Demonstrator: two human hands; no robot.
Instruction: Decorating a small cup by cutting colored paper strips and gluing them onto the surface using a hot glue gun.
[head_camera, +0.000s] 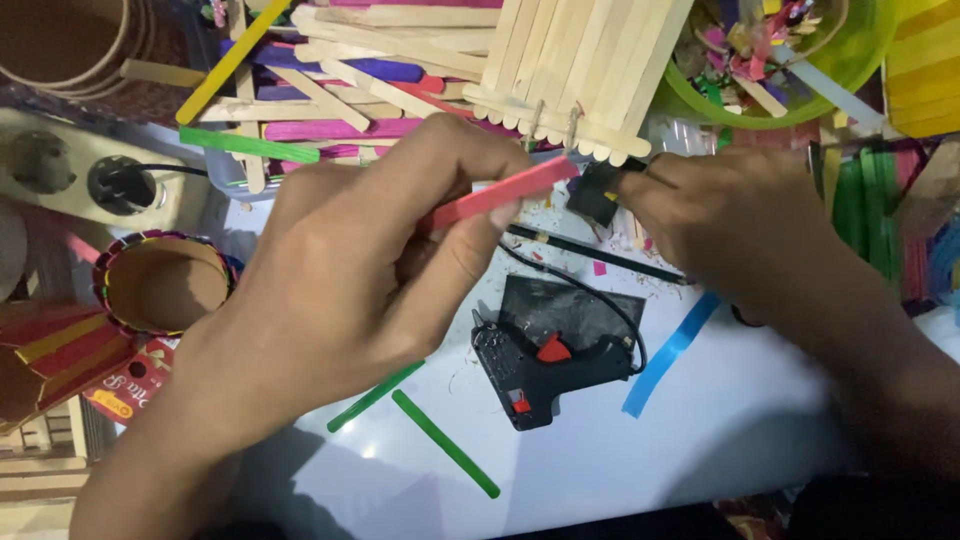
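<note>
Closest to the lens, the left hand fills the middle of the view, fingers curled and pinching a red craft stick between thumb and forefinger, the stick slanting up and to the right. Its far tip meets a small black tool gripped in the right hand, whose fingers are closed over it — what kind of tool it is, a cutter or sharpener perhaps, cannot be told. Both hands hang just above the white desk.

Under them lies a black glue gun with a red trigger, on its side on a dark mat, its cord looping toward the right wrist. Two green sticks lie near the desk's front edge, a blue stick beside the gun, a black pencil just behind it. Further back sit a pile of plain and coloured sticks, a panel of plain sticks joined side by side and a green bowl of scraps. A cardboard ring trimmed with coloured sticks stands at the left.

Working the stick's tip well probably calls for a firm pinch close to that end, the stick kept steady against the tool, and fingertips clear of it — with both hands away from the gun's nozzle.
</note>
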